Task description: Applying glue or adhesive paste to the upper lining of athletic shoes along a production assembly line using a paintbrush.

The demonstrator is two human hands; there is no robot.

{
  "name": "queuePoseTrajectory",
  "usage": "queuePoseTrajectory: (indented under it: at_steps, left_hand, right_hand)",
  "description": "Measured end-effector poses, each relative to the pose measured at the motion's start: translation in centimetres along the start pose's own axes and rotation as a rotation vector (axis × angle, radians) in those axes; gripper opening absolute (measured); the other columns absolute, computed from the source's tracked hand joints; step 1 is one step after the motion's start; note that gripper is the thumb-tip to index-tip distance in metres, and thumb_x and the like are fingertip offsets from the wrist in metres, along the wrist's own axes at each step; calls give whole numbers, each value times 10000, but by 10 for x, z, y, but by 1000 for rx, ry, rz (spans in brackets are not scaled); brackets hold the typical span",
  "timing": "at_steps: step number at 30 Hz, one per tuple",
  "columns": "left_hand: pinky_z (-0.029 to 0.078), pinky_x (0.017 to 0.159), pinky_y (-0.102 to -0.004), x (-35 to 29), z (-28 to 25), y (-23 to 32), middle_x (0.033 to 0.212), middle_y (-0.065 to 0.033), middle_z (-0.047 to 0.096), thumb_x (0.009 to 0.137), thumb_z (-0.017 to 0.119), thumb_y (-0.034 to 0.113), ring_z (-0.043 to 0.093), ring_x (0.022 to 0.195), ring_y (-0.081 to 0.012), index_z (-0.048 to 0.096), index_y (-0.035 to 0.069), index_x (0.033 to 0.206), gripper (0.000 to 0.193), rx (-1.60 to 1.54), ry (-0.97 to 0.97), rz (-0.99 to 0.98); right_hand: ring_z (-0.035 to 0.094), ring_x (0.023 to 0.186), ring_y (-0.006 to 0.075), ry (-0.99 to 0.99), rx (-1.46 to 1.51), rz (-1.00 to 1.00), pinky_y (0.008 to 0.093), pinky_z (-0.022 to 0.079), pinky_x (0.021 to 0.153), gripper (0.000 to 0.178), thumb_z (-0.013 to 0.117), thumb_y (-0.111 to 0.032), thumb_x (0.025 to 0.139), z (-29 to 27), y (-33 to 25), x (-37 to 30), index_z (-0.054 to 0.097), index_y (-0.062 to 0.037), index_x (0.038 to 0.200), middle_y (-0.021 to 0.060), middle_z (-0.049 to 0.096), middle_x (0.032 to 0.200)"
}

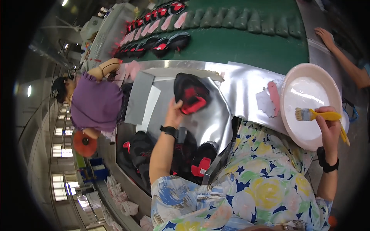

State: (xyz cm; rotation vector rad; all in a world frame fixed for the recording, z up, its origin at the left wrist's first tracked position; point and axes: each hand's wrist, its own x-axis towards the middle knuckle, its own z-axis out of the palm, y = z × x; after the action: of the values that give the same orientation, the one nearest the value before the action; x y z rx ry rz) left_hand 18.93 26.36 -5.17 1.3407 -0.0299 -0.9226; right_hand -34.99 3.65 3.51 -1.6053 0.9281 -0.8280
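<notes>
Shoe, black and red, is in the left hand, fingers gripping its edge, in front of the green belt. Right-hand fingers grip a yellow brush, bristles over the pale basin of white liquid beside the metal counter.

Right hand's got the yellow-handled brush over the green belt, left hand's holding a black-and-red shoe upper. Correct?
Not quite: in the head view, the right hand has the yellow-handled brush over the pale basin. The left hand is holding a black-and-red shoe upper.
</notes>
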Motion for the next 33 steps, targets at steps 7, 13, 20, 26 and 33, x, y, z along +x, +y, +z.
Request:
queuePoseTrajectory:
  at_steps: [7, 13, 20, 26, 33]
  left_hand:
    - [330, 1136, -525, -49, 42, -23, 1374, -133, 556, 793, 669, -36, 507, 1276, -365, 519, 64, 1377, 611, 1455, 257, 1195]
    - [154, 1148, -696, -54, 75, -40, 1587, -119, 359, 771, 585, 10, 182, 1501, -457, 580, 113, 1350, 588, 1901, -646, 778]
    - [451, 1010, -470, -15, 61, 7, 1309, -98, 630, 792, 568, -53, 544, 1259, -364, 644, 114, 1144, 397, 1823, -527, 1126]
    - [464, 1067, -405, -76, 118, 103, 1352, -171, 549, 907, 649, 234, 560, 1246, -281, 400, 7, 1444, 634, 655, -211, 1132]
    - [461, 1072, -410, -85, 239, 45, 1364, -177, 544, 906, 657, 226, 559, 1251, -287, 405, 6, 1444, 633, 579, -785, 763]
  right_hand:
    - [605, 874, 91, 146, -36, 65, 232, 488, 783, 157, 675, -57, 934, -21, 29, 5, 615, -11, 1072, 30, 642, 976]
    - [584, 674, 75, 117, -249, 14, 254, 471, 606, 207, 734, -174, 899, -14, 57, 45, 686, 8, 984, 13, 659, 755]
    - [680, 747, 299, -322, -518, 32, 343, 524, 693, 283, 758, -201, 856, 32, 43, 56, 651, 35, 971, 192, 690, 852]
    - [667, 773, 336, -182, -397, -52, 355, 516, 698, 205, 737, -130, 861, 29, 39, 49, 631, 8, 969, 191, 667, 835]
    - [665, 839, 368, -250, -635, -243, 406, 519, 750, 178, 738, -60, 810, -7, 52, 47, 619, -16, 935, 189, 662, 899]
